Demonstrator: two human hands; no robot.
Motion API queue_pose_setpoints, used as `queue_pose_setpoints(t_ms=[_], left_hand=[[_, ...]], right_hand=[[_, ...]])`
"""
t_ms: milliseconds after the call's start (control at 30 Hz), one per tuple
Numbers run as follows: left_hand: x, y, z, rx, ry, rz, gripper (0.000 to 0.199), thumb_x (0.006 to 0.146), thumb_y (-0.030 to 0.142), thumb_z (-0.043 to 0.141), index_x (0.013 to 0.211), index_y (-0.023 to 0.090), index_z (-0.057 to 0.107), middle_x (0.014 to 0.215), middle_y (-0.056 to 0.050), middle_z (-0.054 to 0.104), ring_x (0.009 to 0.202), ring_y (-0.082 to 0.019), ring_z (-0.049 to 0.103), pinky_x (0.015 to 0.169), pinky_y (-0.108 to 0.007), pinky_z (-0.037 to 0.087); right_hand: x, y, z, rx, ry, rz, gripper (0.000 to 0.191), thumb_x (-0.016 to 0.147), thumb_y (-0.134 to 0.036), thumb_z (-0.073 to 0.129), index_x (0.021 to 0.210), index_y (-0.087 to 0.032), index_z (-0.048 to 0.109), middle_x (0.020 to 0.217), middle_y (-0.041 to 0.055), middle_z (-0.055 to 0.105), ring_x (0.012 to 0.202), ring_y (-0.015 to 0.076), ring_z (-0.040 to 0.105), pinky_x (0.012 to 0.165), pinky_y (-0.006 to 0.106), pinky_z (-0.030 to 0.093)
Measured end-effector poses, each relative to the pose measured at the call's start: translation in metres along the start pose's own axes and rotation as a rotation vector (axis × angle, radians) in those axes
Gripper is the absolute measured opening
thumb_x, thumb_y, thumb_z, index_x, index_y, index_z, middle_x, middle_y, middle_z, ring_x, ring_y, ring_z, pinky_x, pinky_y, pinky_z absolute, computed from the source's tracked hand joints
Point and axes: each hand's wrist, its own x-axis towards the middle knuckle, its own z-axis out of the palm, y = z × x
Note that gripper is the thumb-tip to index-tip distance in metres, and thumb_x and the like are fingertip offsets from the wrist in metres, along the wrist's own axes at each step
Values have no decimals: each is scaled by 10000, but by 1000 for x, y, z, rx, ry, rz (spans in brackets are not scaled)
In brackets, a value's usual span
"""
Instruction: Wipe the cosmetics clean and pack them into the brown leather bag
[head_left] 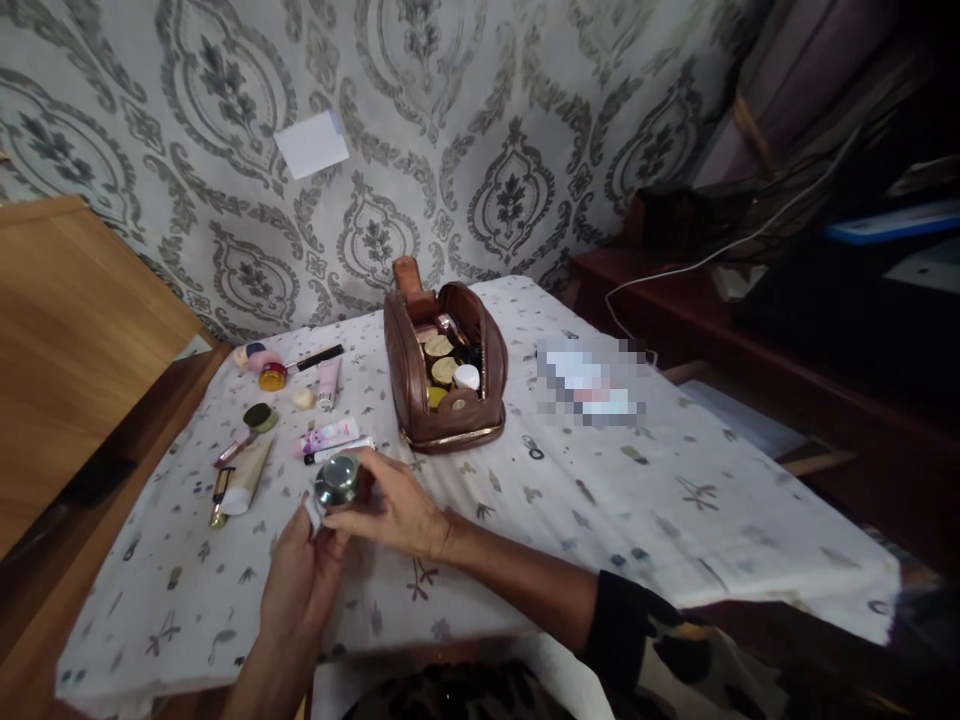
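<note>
In my right hand (pixel 405 505) is a round silver-topped jar (pixel 337 480), with the thumb and fingers closed around its sides. My left hand (pixel 300 580) is cupped just below it, closed on a thin white piece like a wipe (pixel 312 512) that touches the jar. Part of the left fingers is hidden behind the jar. Just beyond my hands lie a pink-and-white tube (pixel 328 436) and a white tube with a black cap (pixel 341 450). Further off stands an open brown leather cosmetic bag (pixel 401 395), holding several jars with gold and white lids.
Left on the patterned cloth (pixel 195 590) are a beige tube (pixel 251 470), a gold-and-black small bottle (pixel 220 497), a dark-lidded jar (pixel 260 417), an amber jar (pixel 273 376), a pink tube (pixel 328 383) and a black stick (pixel 320 357). A blurred-out item (pixel 591 382) lies right of the bag.
</note>
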Motion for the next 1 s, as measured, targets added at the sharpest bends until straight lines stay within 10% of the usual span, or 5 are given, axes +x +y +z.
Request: queue_pose_setpoints(t_ms=[333,600,1000], left_hand=[[-23,4,9,457,23,338,402,853,534,639,1129,249,580,973,-11,681,891,-178,647,757,-280,548],[-25,16,27,737,-38,650,397,898,455,607,1192,222,478,1178,-64,587,1084,-198,573,958,-278,441],[16,35,26,259,-297,183,428,691,437,773,1001,158,674,878,-84,751,952,-288,701,839,-382,560]], right_hand=[[4,1,-3,-101,141,205,396,776,-466,723,1045,-200,609,711,-30,540,627,128,462,602,237,372],[4,5,-1,-118,117,152,224,727,-318,677,874,-185,572,711,-39,502,628,110,416,577,222,320],[9,2,-5,594,-210,341,435,700,-502,784,927,-147,670,801,-12,587,742,125,531,711,256,432]])
